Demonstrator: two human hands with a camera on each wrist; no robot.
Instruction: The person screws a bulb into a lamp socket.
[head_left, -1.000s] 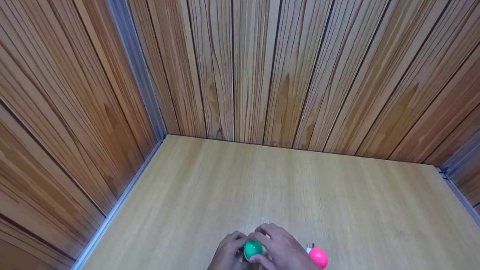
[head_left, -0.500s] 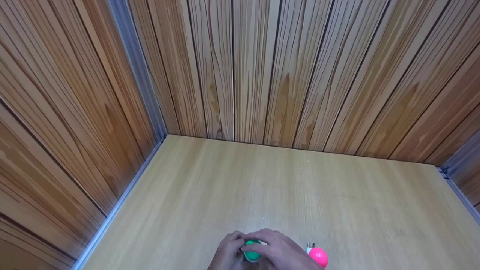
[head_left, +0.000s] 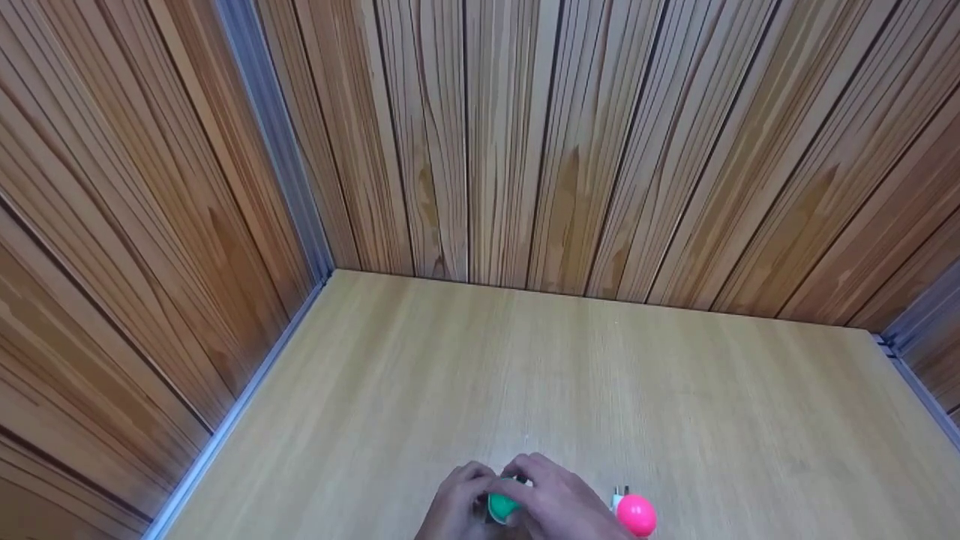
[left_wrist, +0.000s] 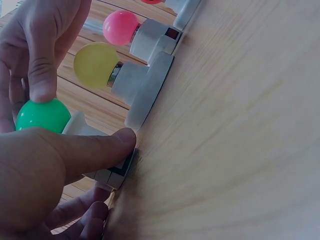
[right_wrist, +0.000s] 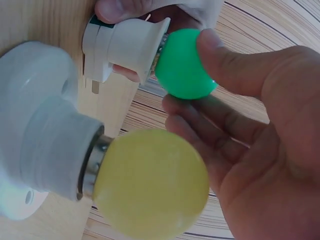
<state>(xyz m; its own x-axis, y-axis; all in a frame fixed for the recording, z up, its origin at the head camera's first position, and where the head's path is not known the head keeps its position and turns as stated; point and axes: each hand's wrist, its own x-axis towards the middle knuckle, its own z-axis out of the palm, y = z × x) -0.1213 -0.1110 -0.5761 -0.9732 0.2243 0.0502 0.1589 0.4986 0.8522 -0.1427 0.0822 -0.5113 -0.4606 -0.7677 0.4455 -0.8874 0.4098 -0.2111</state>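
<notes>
Near the front of the table, my left hand (head_left: 452,504) grips a white plug-in lamp holder (right_wrist: 131,44), thumb along its switch side. My right hand (head_left: 561,499) pinches a green bulb (right_wrist: 182,65) between thumb and fingers. The bulb's metal base sits at the mouth of the holder, with some of its thread showing in the right wrist view. In that view a metal plug pin sticks out from the holder's back. Beside the hands stands a yellow bulb (left_wrist: 96,65) in a white round-based holder (right_wrist: 55,145); it is hidden in the head view.
A pink bulb (head_left: 637,515) in a white plug-in holder (left_wrist: 152,39) lies to the right of my right hand. Beyond it, part of a red bulb (left_wrist: 151,1) shows at the left wrist view's top. Wood-plank walls (head_left: 502,150) enclose the table (head_left: 570,375).
The right hand's fingers shift round the green bulb, first closing over it, then lifting back with the knuckles higher. The left hand and the pink bulb stay where they were.
</notes>
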